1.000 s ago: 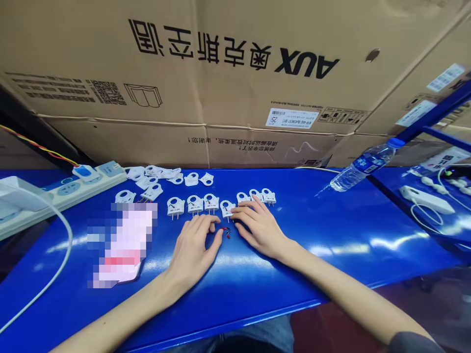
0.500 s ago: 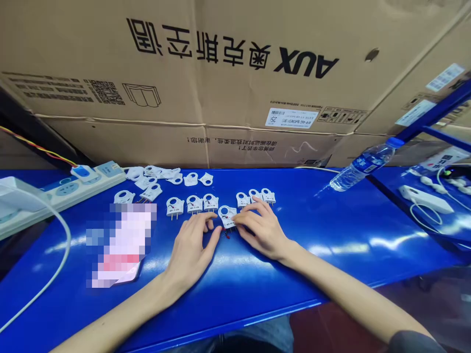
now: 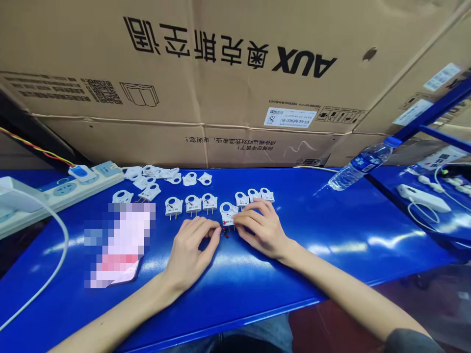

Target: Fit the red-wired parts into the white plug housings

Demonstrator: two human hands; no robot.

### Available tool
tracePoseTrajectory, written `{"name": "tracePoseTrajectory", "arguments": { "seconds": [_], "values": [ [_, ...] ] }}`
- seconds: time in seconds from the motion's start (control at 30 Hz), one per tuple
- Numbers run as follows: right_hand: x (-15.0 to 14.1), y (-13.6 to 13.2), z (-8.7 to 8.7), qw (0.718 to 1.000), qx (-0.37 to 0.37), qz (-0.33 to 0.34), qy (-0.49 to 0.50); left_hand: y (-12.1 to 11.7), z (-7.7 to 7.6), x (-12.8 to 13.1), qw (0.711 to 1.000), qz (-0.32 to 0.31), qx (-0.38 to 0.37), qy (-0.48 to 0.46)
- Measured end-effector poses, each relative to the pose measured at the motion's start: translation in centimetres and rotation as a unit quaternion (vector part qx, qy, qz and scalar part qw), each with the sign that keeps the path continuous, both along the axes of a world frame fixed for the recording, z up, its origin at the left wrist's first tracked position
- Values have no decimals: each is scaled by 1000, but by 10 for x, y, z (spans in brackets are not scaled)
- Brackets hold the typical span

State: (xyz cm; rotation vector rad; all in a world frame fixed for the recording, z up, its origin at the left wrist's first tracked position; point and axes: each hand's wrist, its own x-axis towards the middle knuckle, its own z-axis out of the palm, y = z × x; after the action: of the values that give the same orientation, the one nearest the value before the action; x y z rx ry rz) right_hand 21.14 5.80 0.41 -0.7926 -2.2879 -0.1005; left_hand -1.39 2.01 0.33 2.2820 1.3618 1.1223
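A white two-pin plug body point(image 3: 228, 214) stands tilted at the front of the row, its pins pointing toward me. The fingertips of my right hand point(image 3: 259, 229) press against its right side. My left hand point(image 3: 191, 247) is curled, with its fingertips at the plug's lower left, beside short red and dark wires point(image 3: 224, 233). Those fingers partly hide the wires and pins. Several similar plugs point(image 3: 209, 202) lie in a row on the blue table point(image 3: 294, 274), on both sides of the held plug.
Loose white plug parts point(image 3: 162, 172) lie at the back of the table. A power strip point(image 3: 66, 189) and white cable lie at left, with a pixelated item point(image 3: 117, 245) near my left hand. A water bottle point(image 3: 360, 169) lies at right, before large cardboard boxes point(image 3: 235, 63).
The white plug has moved out of the row toward me and now sits between both hands. My left fingertips have closed in on it and the red wires.
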Motion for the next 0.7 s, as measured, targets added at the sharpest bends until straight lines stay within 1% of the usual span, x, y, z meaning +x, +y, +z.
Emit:
{"name": "tracePoseTrajectory", "arguments": {
  "seconds": [0.1, 0.2, 0.43, 0.6, 0.7],
  "values": [
    [0, 4, -1, 1000, -20, -24, -3, -1, -1, 1, 1000, -3, 11, 27],
    [0, 12, -3, 998, -24, -50, -9, -2, -3, 2, 998, -7, 18, 67],
    [-6, 31, -7, 995, -40, -85, -20, -4, -6, 2, 991, 1, 31, 127],
    [-9, 35, -10, 992, -79, -81, -56, -4, -6, 2, 989, 13, 28, 144],
    [-9, 33, -9, 992, -93, -70, -50, -3, -6, 2, 988, 11, 26, 149]
  ]
}}
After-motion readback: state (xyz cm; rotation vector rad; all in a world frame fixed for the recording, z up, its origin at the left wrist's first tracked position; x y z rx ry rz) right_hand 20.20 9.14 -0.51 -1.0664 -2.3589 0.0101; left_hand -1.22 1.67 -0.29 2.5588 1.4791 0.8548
